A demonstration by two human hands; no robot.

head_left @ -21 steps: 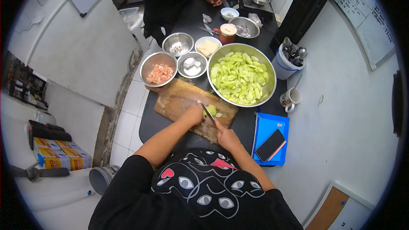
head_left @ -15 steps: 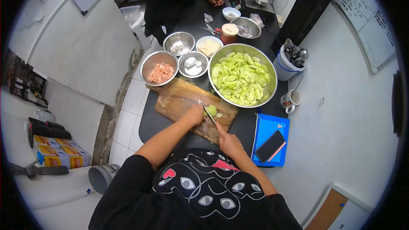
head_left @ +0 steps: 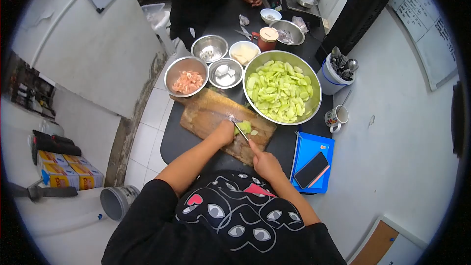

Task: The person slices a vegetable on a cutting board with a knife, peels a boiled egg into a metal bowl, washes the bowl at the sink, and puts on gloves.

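1. Fingers, left hand [head_left: 224, 132]: curled down against the green piece [head_left: 243, 126], apparently steadying it; tips hidden from where I stand, so how tightly they grip I cannot tell. Fingers, right hand [head_left: 266, 164]: closed around the handle of the knife [head_left: 240, 130].
2. Step in hand, by my judgement: slicing. A further cut would call for the green piece held firm and the left fingers tucked clear of the edge.
3. Tabletop [head_left: 171, 143], black: carries all listed below.
4. Large basin [head_left: 315, 99], steel: heaped with green slices [head_left: 280, 91]; some wall bare at right.
5. Cutting board [head_left: 201, 113], wooden: green piece lies on its right-hand part, at the blade.
6. Deep bowl [head_left: 172, 76], steel, beyond the board's left end: pink pieces [head_left: 187, 83], possibly raw meat.
7. Far bowl [head_left: 210, 41], steel: a few small bits, unidentified.
8. Small bowl [head_left: 237, 79], steel, between deep bowl and large basin: white lumps [head_left: 222, 70].
9. White bowl [head_left: 232, 49]: pale yellowish contents [head_left: 244, 55].
10. Mug [head_left: 330, 119], patterned, right of large basin: one utensil standing inside.
11. Loose slice [head_left: 254, 132], pale: on the board, just right of the green piece.
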